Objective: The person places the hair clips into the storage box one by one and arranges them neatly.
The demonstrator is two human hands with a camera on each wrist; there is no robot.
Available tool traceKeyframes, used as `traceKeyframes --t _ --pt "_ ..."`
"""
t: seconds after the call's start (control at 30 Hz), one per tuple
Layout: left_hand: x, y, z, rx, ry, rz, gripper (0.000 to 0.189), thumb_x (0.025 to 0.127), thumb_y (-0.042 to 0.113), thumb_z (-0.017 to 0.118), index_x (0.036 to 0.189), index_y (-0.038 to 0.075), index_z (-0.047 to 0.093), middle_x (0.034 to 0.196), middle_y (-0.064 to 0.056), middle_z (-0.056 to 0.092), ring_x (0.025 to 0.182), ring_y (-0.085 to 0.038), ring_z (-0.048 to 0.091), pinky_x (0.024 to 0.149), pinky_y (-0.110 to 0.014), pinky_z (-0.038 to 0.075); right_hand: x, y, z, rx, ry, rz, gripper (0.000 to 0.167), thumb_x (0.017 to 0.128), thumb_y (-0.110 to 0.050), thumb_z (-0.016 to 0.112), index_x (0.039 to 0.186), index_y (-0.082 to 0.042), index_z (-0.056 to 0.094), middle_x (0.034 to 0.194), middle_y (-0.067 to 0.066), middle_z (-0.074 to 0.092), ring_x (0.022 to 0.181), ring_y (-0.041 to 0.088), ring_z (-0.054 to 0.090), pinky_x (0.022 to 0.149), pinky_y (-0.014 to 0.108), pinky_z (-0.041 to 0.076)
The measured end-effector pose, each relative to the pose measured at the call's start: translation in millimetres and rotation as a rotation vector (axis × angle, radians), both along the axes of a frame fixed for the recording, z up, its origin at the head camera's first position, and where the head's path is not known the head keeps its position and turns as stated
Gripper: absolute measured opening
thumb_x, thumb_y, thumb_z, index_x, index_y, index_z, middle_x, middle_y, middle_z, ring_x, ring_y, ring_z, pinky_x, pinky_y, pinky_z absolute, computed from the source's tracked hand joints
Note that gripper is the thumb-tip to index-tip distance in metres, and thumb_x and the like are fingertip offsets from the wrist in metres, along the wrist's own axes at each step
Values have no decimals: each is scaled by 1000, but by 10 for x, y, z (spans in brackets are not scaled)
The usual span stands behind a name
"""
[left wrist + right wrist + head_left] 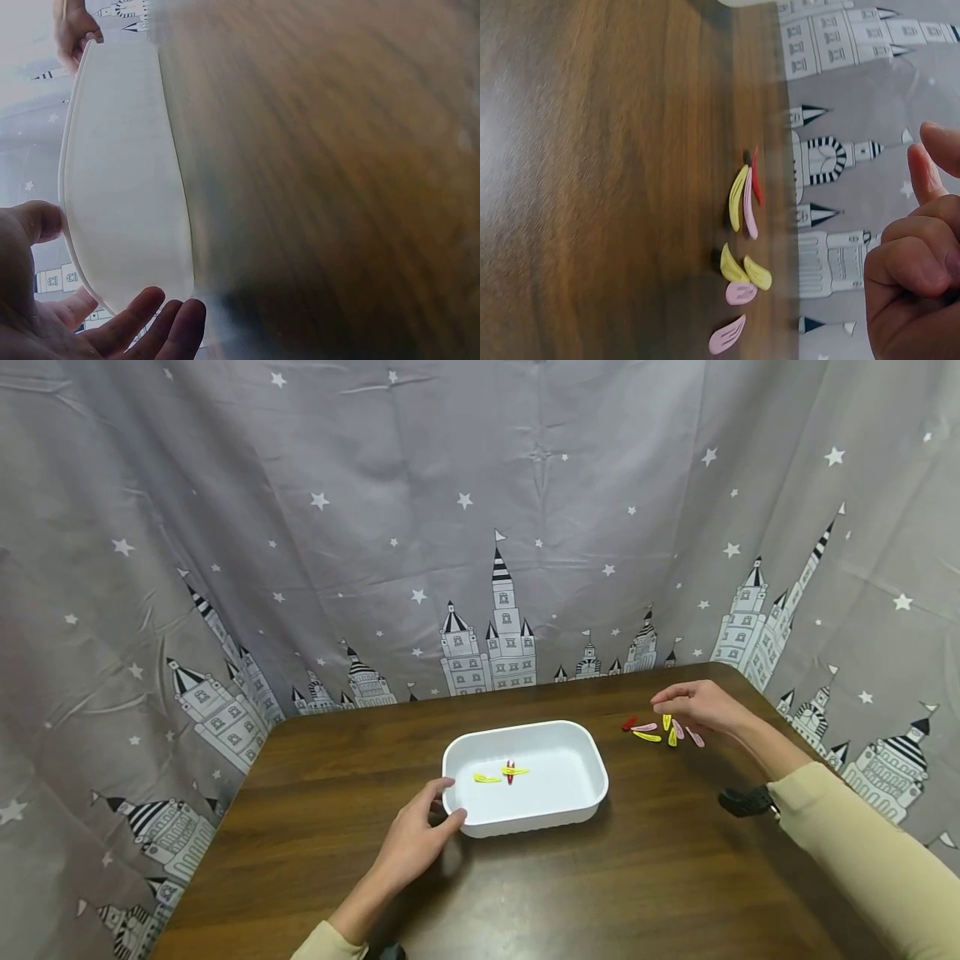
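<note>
A white tray (525,810) rests on the table with two yellow snap hair clips and a red hair clip (511,777) inside. One yellow clip (487,778) lies apart; another crosses the red one. My left hand (420,827) holds the tray's left end, thumb and forefinger at the rim, other fingers beside the outer wall. Over to the right, my right hand (705,704) hovers above a loose group of clips, its thumb and forefinger extended with no clip visible between them. Below are a red clip (629,724), yellow clips (737,199) and pink clips (727,335).
The brown wooden table (322,810) extends around the tray. A grey curtain (360,568) printed with castles and stars hangs behind its far edge. A dark strap (746,802) hangs below the right sleeve.
</note>
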State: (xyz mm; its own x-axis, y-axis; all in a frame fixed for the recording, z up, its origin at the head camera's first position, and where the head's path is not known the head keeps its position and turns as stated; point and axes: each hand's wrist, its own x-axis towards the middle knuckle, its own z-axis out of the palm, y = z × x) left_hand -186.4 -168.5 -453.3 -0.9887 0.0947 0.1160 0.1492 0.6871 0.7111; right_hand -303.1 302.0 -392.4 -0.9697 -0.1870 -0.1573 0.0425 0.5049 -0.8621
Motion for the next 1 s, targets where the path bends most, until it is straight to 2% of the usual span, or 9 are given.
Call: traceKeyframes --t 0.1,0.2,0.33,0.43,0.57,0.67,0.8,0.9,1.0 --pt "-2 2 4 -1 0 -5 49 91 33 72 135 17 59 108 -4 70 99 -18 68 90 -44 50 31 89 -46 -52 0 -33 45 96 -29 68 125 4 62 79 -12 59 66 7 54 60 28 48" --pt "-1 6 8 1 -7 -4 48 91 33 72 135 17 59 109 -5 70 100 -19 68 90 -45 50 65 162 -85 -83 8 -63 46 95 -30 69 125 5 62 82 -15 63 64 5 51 60 26 47" --pt "-5 8 9 2 -13 -8 49 91 32 72 135 16 59 110 -6 70 101 -21 68 90 -46 50 103 256 -164 -82 24 -127 42 93 -30 71 121 1 66 59 -16 51 46 5 33 46 27 34" --pt "-4 9 13 5 -17 -8 49 92 33 72 136 15 58 110 -6 70 101 -21 68 90 -47 49 127 328 -245 -87 31 -155 42 92 -30 72 120 0 66 51 -17 42 42 5 32 43 27 32" --pt "2 13 20 4 -17 -8 49 92 32 72 136 15 59 110 -6 70 101 -21 68 90 -47 49 155 404 -370 -127 19 -180 43 94 -27 71 124 3 62 49 -13 34 43 6 32 43 28 31" --pt "6 14 22 3 -16 -11 49 92 30 72 136 14 58 110 -7 70 101 -22 68 90 -47 49 170 444 -454 -169 15 -214 32 94 -23 70 119 -3 66 49 -13 35 44 5 32 44 27 31" --pt "13 12 21 0 -17 -11 50 92 32 72 136 14 58 112 -8 70 102 -21 68 91 -47 49 186 479 -534 -244 -3 -259 5 94 -22 71 98 -25 71 51 -12 36 45 5 33 45 25 32" --pt "18 9 20 2 -16 -10 50 92 32 71 136 13 58 113 -8 70 101 -20 68 91 -47 50 202 494 -582 -283 -21 -281 9 94 -23 71 91 -32 70 52 -12 37 46 5 34 46 24 34" --pt "21 2 16 4 -8 -11 50 92 31 71 136 13 58 111 -7 70 100 -19 68 90 -47 50 212 500 -635 -309 -30 -305 10 95 -23 70 90 -32 72 54 -12 41 46 4 35 46 23 35"
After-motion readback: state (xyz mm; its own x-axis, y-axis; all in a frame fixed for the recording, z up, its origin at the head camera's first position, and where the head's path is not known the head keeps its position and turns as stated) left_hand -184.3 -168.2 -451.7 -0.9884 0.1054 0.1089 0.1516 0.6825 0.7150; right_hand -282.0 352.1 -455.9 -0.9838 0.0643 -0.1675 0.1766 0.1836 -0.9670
